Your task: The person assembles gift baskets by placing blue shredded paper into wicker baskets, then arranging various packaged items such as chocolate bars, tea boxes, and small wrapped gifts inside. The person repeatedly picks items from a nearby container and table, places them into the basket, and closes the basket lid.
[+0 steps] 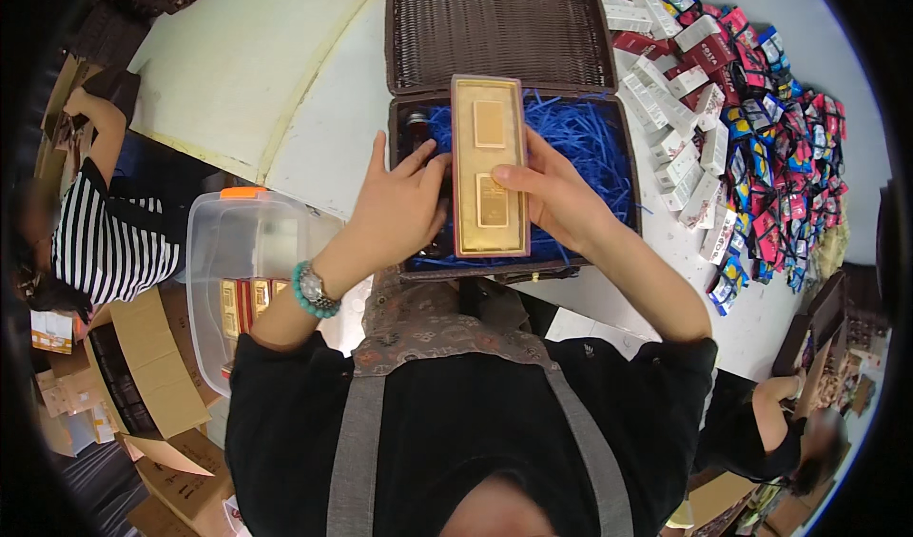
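Note:
My right hand (571, 204) grips a long gold tray (490, 233) with a reddish rim, thumb on one of two gold rectangular pieces inside. The tray is held above an open dark brown wicker hamper (499, 23) lined with blue shredded paper (571, 137). My left hand (395, 204) is left of the tray over the hamper's left part, fingers apart, some bent; its fingertips are near the tray and a dark jar (417, 123) with a silver lid. Whether they touch the tray I cannot tell.
Piled white boxes (680, 156) and colourful packets (789, 166) cover the table's right. A plastic tub (204, 233) with gold-and-red boxes (245, 304) stands lower left. A co-worker in stripes (105, 233) is at left, another (761, 432) lower right; cardboard cartons (152, 356) stand beside me.

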Demonstrator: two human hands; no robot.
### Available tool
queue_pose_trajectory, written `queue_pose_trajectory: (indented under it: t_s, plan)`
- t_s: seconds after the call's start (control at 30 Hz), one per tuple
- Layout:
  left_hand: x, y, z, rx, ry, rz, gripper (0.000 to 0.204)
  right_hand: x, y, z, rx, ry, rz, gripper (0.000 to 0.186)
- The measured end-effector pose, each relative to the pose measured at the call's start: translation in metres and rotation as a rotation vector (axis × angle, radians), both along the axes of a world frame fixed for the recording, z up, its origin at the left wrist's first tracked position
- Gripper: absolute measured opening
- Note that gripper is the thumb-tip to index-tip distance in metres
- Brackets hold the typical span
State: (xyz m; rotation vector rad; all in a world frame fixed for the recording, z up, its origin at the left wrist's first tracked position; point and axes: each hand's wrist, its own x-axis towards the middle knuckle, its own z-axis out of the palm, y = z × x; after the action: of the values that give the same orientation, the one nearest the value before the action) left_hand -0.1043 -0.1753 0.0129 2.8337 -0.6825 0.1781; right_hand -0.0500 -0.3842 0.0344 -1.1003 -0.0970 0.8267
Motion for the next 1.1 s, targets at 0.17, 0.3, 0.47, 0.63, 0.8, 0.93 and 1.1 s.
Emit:
queue_pose_trajectory:
  t_s: [0.17, 0.3, 0.47, 0.63, 0.8, 0.93, 1.1]
  plan:
    - [-0.002, 0.007, -0.008, -0.347, 0.029, 0.121, 0.053, 0.011, 0.004, -0.021, -0.341, 0.065, 0.274, 0.062]
    - [0.006, 0.01, -0.003, -0.426, 0.114, 0.035, 0.061, 0.024, 0.002, -0.022, -0.539, 0.048, 0.409, 0.065]
    - [0.025, 0.007, -0.002, -0.311, 0.09, 0.017, 0.072, 0.024, 0.008, -0.05, -0.562, -0.012, 0.378, 0.054]
    - [0.039, -0.009, 0.013, 0.12, -0.068, -0.25, 0.06, 0.019, 0.016, -0.046, -0.55, -0.068, 0.303, 0.049]
    - [0.04, -0.009, 0.001, 0.137, 0.054, -0.324, 0.053, 0.003, 0.002, -0.001, -0.328, 0.131, 0.327, 0.055]
    - [0.039, -0.016, 0.01, 0.211, 0.009, -0.339, 0.063, -0.016, -0.04, 0.035, -0.463, -0.237, 0.259, 0.045]
    - [0.036, -0.02, 0.006, 0.24, -0.026, -0.328, 0.064, 0.115, -0.146, -0.021, -1.211, -1.224, -0.681, 0.021]
